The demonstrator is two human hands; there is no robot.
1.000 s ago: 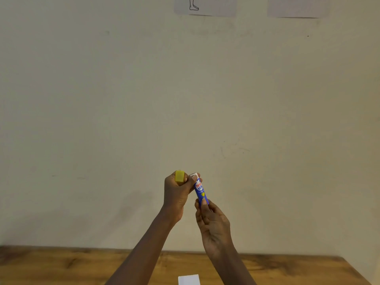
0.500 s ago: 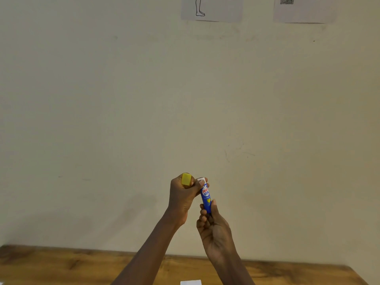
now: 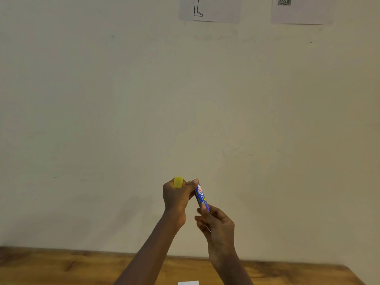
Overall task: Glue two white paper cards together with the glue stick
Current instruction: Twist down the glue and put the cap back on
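Beige wall (image 3: pixel 102 99) fills frame; wooden surface (image 3: pixel 61 268) along bottom edge, white card (image 3: pixel 188 283) bottom centre. Lower centre: left hand (image 3: pixel 176 199) grips yellow cap (image 3: pixel 178 182), fingertip on uncapped glue stick (image 3: pixel 202 196) top; right hand (image 3: pixel 218 225) pinches stick's base.

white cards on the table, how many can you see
1: a white card lies on the wooden table at the bottom edge of the view, near the middle, partly cut off. A second may lie under it or out of frame.
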